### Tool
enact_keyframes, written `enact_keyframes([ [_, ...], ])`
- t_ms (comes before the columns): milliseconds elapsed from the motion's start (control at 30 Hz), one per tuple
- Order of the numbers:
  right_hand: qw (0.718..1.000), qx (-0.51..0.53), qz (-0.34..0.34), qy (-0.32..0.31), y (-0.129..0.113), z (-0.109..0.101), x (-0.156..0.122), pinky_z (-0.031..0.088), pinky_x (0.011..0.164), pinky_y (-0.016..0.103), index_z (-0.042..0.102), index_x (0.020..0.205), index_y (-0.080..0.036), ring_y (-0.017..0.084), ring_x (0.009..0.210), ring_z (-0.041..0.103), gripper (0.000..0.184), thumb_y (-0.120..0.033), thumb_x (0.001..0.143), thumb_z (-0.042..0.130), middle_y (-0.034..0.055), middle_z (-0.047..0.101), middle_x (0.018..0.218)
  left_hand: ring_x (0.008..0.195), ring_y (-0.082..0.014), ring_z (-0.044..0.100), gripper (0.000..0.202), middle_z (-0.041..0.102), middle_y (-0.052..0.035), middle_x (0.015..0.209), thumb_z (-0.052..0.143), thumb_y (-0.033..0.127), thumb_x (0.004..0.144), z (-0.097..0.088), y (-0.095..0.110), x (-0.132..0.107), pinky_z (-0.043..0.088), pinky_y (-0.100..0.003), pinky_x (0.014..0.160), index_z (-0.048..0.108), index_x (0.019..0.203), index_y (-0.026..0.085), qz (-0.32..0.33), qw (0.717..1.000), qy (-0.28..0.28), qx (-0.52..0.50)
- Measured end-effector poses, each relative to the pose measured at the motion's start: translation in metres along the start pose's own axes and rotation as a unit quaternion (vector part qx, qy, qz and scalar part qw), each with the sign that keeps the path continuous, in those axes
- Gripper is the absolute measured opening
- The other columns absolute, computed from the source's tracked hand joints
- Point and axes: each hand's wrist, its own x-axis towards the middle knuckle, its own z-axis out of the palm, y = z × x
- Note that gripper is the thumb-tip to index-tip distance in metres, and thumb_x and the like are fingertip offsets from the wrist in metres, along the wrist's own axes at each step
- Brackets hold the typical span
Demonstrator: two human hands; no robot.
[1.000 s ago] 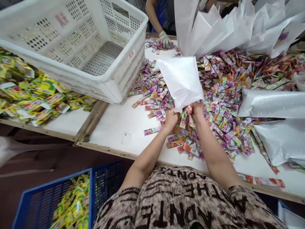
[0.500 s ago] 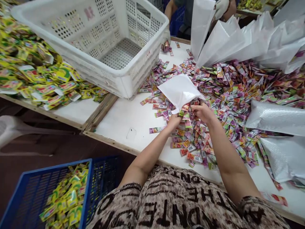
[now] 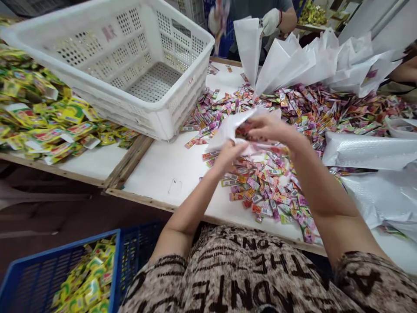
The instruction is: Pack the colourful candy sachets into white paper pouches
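Both my hands are raised above a heap of small pink and purple sachets (image 3: pixel 280 191) on the white table (image 3: pixel 163 169). My left hand (image 3: pixel 228 155) grips the lower edge of a white bag (image 3: pixel 228 126) that lies tilted between my hands. My right hand (image 3: pixel 265 128) is closed over the bag's mouth, where a few sachets show between the fingers. Motion blurs both hands.
An empty white perforated crate (image 3: pixel 130 65) sits at the table's left corner, beside a heap of yellow packets (image 3: pixel 42 117). A blue crate (image 3: pixel 58 278) with yellow packets stands at the lower left. White bags (image 3: pixel 371 152) lie at the right. Across the table a person's gloved hand (image 3: pixel 270 21) holds another white bag.
My hands have lifted the white bag off the pile and tipped it from upright to nearly flat. My right hand moved up to its mouth. The person opposite raised both gloved hands.
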Motion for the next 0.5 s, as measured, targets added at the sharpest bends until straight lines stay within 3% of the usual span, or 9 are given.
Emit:
enact_keyframes([
  [33, 0.999, 0.016, -0.028, -0.027, -0.018, -0.018, -0.006, 0.062, 0.079, 0.036, 0.076, 0.097, -0.01, 0.023, 0.095, 0.074, 0.031, -0.025, 0.07, 0.082, 0.0011, 0.074, 0.085, 0.089, -0.0181, 0.071, 0.029, 0.073, -0.0065, 0.096, 0.072, 0.036, 0.084, -0.009, 0.022, 0.007, 0.057, -0.03, 0.08, 0.066, 0.102, 0.014, 0.021, 0.999, 0.025, -0.024],
  [100, 0.993, 0.036, -0.111, -0.019, -0.048, -0.048, -0.022, 0.057, 0.078, 0.035, 0.077, 0.097, -0.014, 0.026, 0.106, 0.072, 0.036, -0.044, 0.083, 0.066, -0.0012, 0.077, 0.095, 0.103, -0.0175, 0.072, 0.025, 0.073, -0.0089, 0.107, 0.056, 0.031, 0.096, -0.026, 0.068, 0.02, 0.057, -0.032, 0.09, 0.063, 0.111, 0.012, -0.008, 0.996, 0.062, -0.058],
  [133, 0.989, 0.038, -0.141, 0.005, -0.057, -0.057, -0.034, 0.054, 0.075, 0.036, 0.078, 0.095, -0.017, 0.029, 0.111, 0.07, 0.043, -0.054, 0.086, 0.057, -0.0031, 0.077, 0.1, 0.106, -0.0154, 0.072, 0.028, 0.073, -0.0088, 0.107, 0.043, 0.027, 0.101, -0.033, 0.09, 0.025, 0.057, -0.03, 0.091, 0.062, 0.111, 0.009, -0.035, 0.993, 0.083, -0.081],
  [200, 0.985, 0.016, -0.165, 0.053, -0.054, -0.059, -0.065, 0.054, 0.076, 0.04, 0.078, 0.096, -0.023, 0.032, 0.118, 0.067, 0.047, -0.063, 0.087, 0.054, -0.0036, 0.077, 0.108, 0.115, -0.0131, 0.07, 0.039, 0.071, -0.0053, 0.114, 0.027, 0.024, 0.105, -0.046, 0.126, 0.033, 0.054, -0.03, 0.093, 0.06, 0.118, 0.007, -0.039, 0.991, 0.065, -0.11],
  [267, 0.987, -0.053, -0.149, 0.025, -0.025, -0.039, -0.109, 0.056, 0.092, 0.049, 0.076, 0.115, -0.029, 0.035, 0.127, 0.063, 0.043, -0.058, 0.084, 0.071, 0.0036, 0.074, 0.124, 0.12, -0.0169, 0.068, 0.046, 0.069, -0.0033, 0.119, 0.019, 0.022, 0.105, -0.056, 0.149, 0.034, 0.053, -0.037, 0.091, 0.059, 0.12, 0.005, -0.027, 0.994, 0.078, -0.064],
  [300, 0.984, -0.111, -0.135, -0.026, -0.002, -0.024, -0.134, 0.052, 0.104, 0.056, 0.07, 0.13, -0.029, 0.036, 0.134, 0.058, 0.054, -0.052, 0.082, 0.078, 0.009, 0.068, 0.136, 0.12, -0.0197, 0.067, 0.047, 0.068, -0.0038, 0.119, 0.017, 0.019, 0.103, -0.061, 0.156, 0.031, 0.051, -0.04, 0.089, 0.059, 0.119, 0.004, -0.034, 0.995, 0.09, -0.03],
  [367, 0.946, -0.267, -0.102, -0.153, 0.052, 0.009, -0.186, 0.034, 0.117, 0.07, 0.055, 0.15, -0.031, 0.044, 0.151, 0.035, 0.088, -0.049, 0.071, 0.089, 0.0134, 0.043, 0.162, 0.121, -0.0244, 0.066, 0.048, 0.066, -0.0051, 0.116, 0.017, 0.015, 0.099, -0.071, 0.16, 0.02, 0.048, -0.044, 0.087, 0.059, 0.117, 0.001, -0.061, 0.993, 0.098, 0.025],
  [433, 0.89, -0.374, -0.097, -0.242, 0.103, 0.035, -0.226, 0.021, 0.121, 0.074, 0.045, 0.157, -0.032, 0.046, 0.156, 0.021, 0.101, -0.05, 0.069, 0.091, 0.0146, 0.027, 0.169, 0.123, -0.0298, 0.063, 0.051, 0.062, -0.0051, 0.113, 0.017, 0.02, 0.099, -0.082, 0.157, 0.004, 0.043, -0.048, 0.085, 0.058, 0.122, 0.0, -0.055, 0.993, 0.083, 0.064],
  [500, 0.865, -0.424, -0.102, -0.247, 0.136, 0.051, -0.241, 0.016, 0.122, 0.071, 0.037, 0.162, -0.026, 0.045, 0.158, 0.012, 0.109, -0.065, 0.071, 0.084, 0.0184, 0.018, 0.171, 0.123, -0.0347, 0.062, 0.056, 0.06, -0.0044, 0.113, 0.017, 0.032, 0.101, -0.092, 0.153, -0.014, 0.04, -0.054, 0.084, 0.056, 0.128, 0.002, -0.014, 0.99, 0.077, 0.117],
])
